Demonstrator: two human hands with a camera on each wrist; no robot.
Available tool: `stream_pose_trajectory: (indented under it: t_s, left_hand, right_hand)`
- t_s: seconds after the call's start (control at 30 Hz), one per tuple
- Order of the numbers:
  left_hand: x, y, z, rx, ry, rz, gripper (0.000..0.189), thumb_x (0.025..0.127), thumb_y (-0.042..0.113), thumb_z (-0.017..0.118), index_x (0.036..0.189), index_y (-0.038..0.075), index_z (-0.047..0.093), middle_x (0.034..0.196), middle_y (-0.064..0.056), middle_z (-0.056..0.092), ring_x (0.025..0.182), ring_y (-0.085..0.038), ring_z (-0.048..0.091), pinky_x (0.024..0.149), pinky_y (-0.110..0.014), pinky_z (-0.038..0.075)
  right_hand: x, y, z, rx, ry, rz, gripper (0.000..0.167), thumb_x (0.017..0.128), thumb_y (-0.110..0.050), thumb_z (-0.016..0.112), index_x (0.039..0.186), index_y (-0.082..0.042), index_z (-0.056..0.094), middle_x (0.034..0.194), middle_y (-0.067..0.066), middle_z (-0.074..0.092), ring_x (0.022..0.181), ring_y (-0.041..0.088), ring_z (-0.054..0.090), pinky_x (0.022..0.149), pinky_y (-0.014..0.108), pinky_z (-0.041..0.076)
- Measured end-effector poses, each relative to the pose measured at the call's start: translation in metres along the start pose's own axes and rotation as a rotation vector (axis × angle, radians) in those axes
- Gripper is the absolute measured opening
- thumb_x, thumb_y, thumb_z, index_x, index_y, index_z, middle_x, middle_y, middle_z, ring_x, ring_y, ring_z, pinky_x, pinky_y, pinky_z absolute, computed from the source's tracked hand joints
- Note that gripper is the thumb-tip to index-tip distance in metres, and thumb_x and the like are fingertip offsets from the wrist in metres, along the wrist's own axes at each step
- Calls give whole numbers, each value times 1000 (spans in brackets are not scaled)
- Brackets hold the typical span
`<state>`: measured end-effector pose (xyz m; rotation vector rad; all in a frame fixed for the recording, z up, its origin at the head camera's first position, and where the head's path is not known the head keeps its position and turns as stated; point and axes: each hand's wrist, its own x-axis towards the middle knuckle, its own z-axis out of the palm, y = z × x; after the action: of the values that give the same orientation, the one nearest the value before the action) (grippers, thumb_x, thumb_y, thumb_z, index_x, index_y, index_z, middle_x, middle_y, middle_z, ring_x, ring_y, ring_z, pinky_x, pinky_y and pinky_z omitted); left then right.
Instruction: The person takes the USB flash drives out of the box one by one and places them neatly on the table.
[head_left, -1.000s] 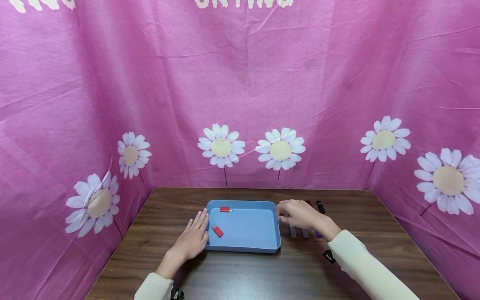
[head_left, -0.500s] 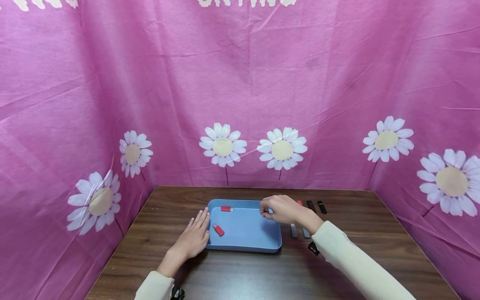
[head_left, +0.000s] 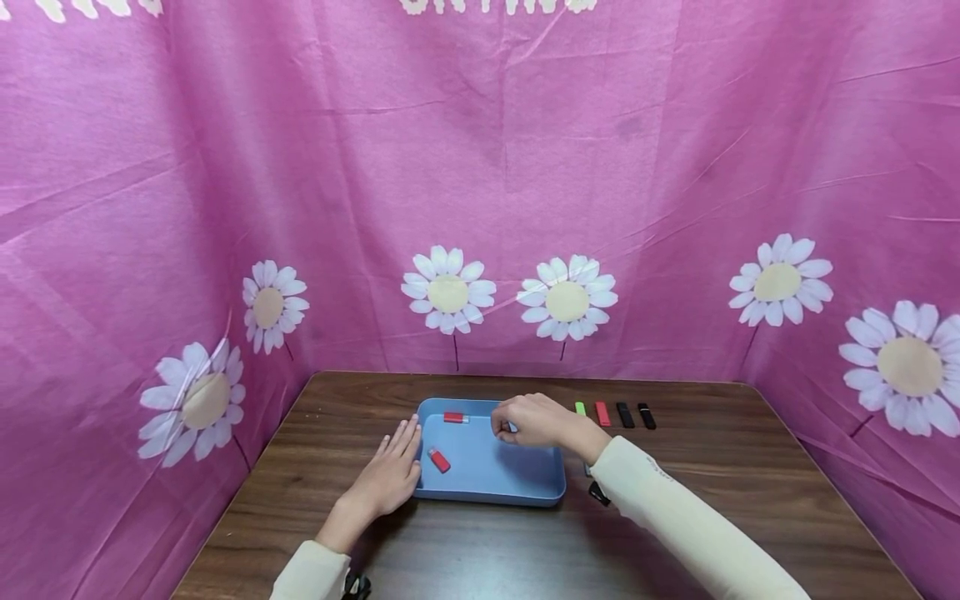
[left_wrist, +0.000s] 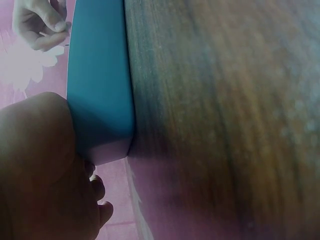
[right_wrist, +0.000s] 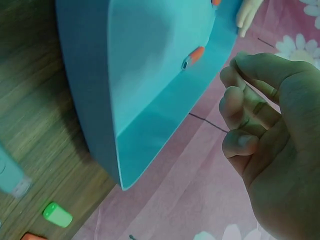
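Observation:
My left hand [head_left: 384, 475] lies with straight fingers along the left wall of a shallow blue tray [head_left: 487, 497]. Inside the tray are two red USB flash drives, one near the back wall [head_left: 454, 417] and one nearer my left hand [head_left: 438, 460]. Over the tray's right part, my right hand [head_left: 531, 419] has its fingers curled with thumb and index tips together. A small pale piece [head_left: 513, 427] shows at those fingertips; the rest is hidden by the fingers, and I cannot tell its kind. In the right wrist view the right hand [right_wrist: 270, 115] is raised beyond the tray wall.
Right of the tray, a back row on the wooden table [head_left: 720, 500] has green [head_left: 580, 407], red [head_left: 602, 413] and two black flash drives [head_left: 625, 414]. A teal drive [right_wrist: 10, 172] lies nearer; my sleeve covers part of that area. Pink cloth [head_left: 480, 167] hangs behind.
My right hand has moved left from beside the drives, across the tray's right wall to over its inside, uncovering the back row. My left hand and the tray have stayed in place.

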<state>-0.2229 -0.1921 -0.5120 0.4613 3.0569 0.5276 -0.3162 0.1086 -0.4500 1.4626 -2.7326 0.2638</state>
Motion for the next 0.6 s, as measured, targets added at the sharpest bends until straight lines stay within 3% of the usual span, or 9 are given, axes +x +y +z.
stream_pose_trajectory:
  t_s: [0.37,0.6]
  left_hand:
    - [2,-2,2,7,2,1,60,112,21,46,164,-6,33,177,-19,21,165,-39,21,132,-61,23]
    - [1,0,-1,-3,-6,-2,60,111,21,46,164,-6,32,178,-19,20,165,-39,20,132,-62,22]
  right_hand:
    - [23,-5,4,-4,-26,-9,6,96,-17,77,98,-22,78,89,-14,69,75,-1,56,59,19,45]
    - [38,-12,4,-4,-78,0,20,95,-20,80,115,-19,79,107,-7,74,94,13,72,72,25,57]
